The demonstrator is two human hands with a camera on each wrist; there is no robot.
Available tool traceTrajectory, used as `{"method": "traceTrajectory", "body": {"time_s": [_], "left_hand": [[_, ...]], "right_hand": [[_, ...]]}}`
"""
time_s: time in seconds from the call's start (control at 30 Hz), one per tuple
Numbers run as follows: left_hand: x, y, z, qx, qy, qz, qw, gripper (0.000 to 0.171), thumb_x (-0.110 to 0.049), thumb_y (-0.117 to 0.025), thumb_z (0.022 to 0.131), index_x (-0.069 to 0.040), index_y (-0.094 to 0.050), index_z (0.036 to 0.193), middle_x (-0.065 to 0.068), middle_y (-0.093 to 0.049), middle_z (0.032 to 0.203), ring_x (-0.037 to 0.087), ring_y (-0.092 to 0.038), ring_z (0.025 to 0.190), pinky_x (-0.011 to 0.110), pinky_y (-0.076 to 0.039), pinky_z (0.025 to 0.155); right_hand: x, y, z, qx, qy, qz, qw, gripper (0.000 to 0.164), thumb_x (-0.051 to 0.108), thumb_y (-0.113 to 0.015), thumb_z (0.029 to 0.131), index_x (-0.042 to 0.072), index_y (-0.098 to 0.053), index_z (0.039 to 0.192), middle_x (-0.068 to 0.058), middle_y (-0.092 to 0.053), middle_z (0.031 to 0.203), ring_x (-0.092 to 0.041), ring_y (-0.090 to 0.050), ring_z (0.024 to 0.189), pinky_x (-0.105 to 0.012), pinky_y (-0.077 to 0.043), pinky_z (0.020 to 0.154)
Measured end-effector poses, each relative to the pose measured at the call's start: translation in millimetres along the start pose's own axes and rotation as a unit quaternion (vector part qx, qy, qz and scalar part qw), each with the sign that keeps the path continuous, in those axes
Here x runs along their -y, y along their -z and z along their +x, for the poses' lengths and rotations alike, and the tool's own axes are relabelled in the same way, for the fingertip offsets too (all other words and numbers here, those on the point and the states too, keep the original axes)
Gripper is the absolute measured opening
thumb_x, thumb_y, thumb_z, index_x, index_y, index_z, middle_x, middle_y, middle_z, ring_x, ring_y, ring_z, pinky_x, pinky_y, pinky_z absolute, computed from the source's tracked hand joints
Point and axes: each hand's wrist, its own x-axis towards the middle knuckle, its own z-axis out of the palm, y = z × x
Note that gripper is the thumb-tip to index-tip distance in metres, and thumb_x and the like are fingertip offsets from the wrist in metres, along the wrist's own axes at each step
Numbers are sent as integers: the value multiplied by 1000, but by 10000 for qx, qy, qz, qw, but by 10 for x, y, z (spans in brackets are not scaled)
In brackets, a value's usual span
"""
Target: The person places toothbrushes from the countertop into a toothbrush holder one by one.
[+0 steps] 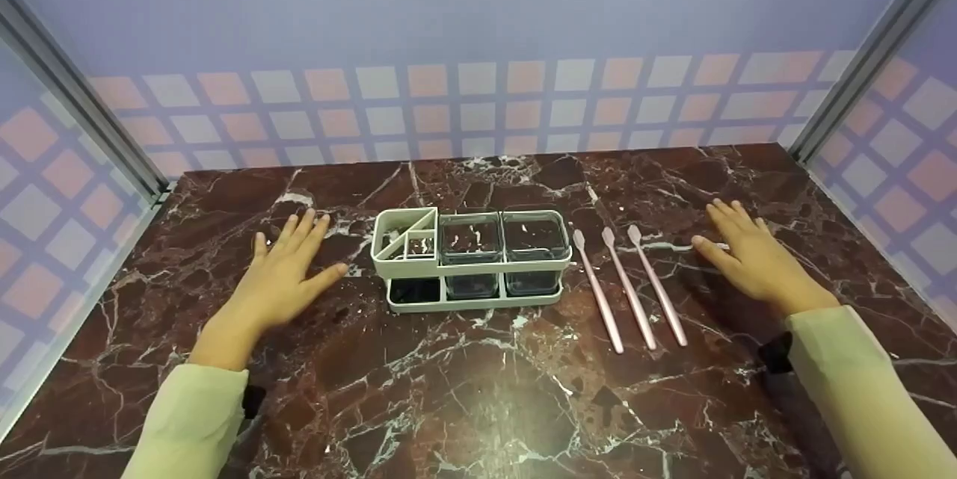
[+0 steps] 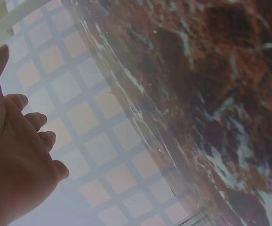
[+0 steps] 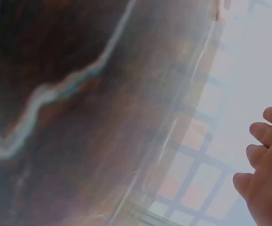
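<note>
My left hand point(image 1: 280, 281) lies palm down with fingers spread, left of a pale green toothbrush holder point(image 1: 478, 267), and holds nothing. The holder has a divided section at its left and two clear square cups point(image 1: 472, 238) set in it. To its right, three pink toothbrushes point(image 1: 628, 288) lie side by side, heads toward the back. My right hand point(image 1: 759, 262) is beyond them on the right, fingers extended and holding nothing. In the left wrist view the left hand point(image 2: 20, 141) shows its fingers apart; the right wrist view shows part of the right hand point(image 3: 268, 165).
A dark red marbled tabletop point(image 1: 419, 389) carries everything. Behind it rises a lilac wall point(image 1: 336, 23) with pink and white checks, and checked side panels point(image 1: 45, 158) stand at left and right, joined by grey metal posts point(image 1: 871, 45).
</note>
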Motion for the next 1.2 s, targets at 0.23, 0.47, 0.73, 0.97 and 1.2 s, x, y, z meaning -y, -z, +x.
{"method": "traceTrajectory", "body": {"time_s": [0.23, 0.47, 0.73, 0.97, 1.2], "left_hand": [[-73, -17, 25, -20, -241, -710, 9972, 91, -49, -58, 92, -7, -7, 155, 17, -1, 161, 42, -4, 146, 58, 0, 117], [-207, -95, 93, -295, -245, -1547, 9872, 103, -43, -75, 81, -10, -12, 156, 16, -14, 160, 44, -15, 144, 62, -12, 115], [-298, -149, 176, -707, -206, -2348, 9692, 97, -36, -83, 74, -5, -30, 151, 18, -34, 152, 39, -29, 140, 59, -19, 115], [-341, -193, 240, -659, -194, -2887, 9549, 99, -31, -85, 72, -4, -30, 150, 13, -35, 153, 32, -29, 142, 50, -19, 118], [-355, -240, 276, -561, -298, -3312, 9414, 99, -24, -85, 72, -1, -28, 150, 14, -31, 155, 31, -25, 144, 44, -17, 119]], "right_hand": [[220, -24, 40, 54, 164, -81, 9998, 72, 40, -50, 99, -6, -25, 149, -28, -17, 155, -45, -7, 144, -60, -3, 116], [453, -93, 103, 8, 394, -112, 9992, 61, 32, -55, 97, -8, -40, 141, -27, -31, 150, -46, -17, 142, -61, -11, 115], [560, -202, 178, -28, 496, -113, 9987, 54, 28, -57, 97, -7, -46, 137, -29, -40, 144, -47, -29, 137, -62, -26, 110], [595, -332, 275, -209, 479, -93, 9986, 47, 18, -60, 93, -12, -53, 127, -30, -55, 127, -47, -52, 116, -58, -39, 103], [605, -404, 331, 109, 89, -322, 9994, 46, 20, -61, 91, -13, -57, 123, -32, -58, 120, -49, -54, 111, -59, -41, 98]]}}
